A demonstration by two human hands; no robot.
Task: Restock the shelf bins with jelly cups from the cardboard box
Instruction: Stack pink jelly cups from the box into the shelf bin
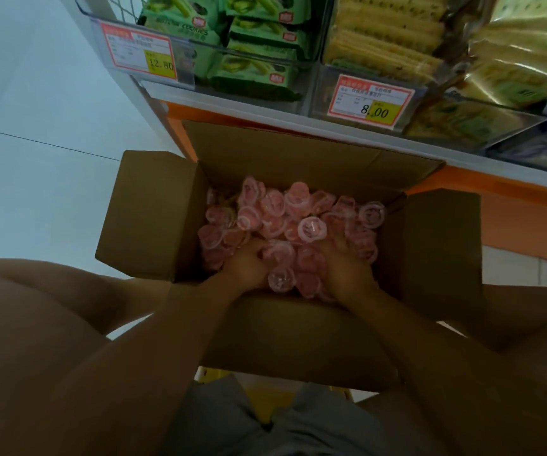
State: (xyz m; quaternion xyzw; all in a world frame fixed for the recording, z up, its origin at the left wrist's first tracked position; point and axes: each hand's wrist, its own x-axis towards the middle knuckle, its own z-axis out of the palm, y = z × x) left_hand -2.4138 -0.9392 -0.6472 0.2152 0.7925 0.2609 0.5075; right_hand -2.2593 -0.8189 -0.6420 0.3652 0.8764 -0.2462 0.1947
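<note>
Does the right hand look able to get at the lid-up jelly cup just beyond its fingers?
Probably yes: the right hand is inside the open cardboard box, and that jelly cup lies uncovered on top of the pile.

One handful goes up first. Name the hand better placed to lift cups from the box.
Probably left: the left hand curls round jelly cups, while the right hand lies flatter on the pile.
</note>
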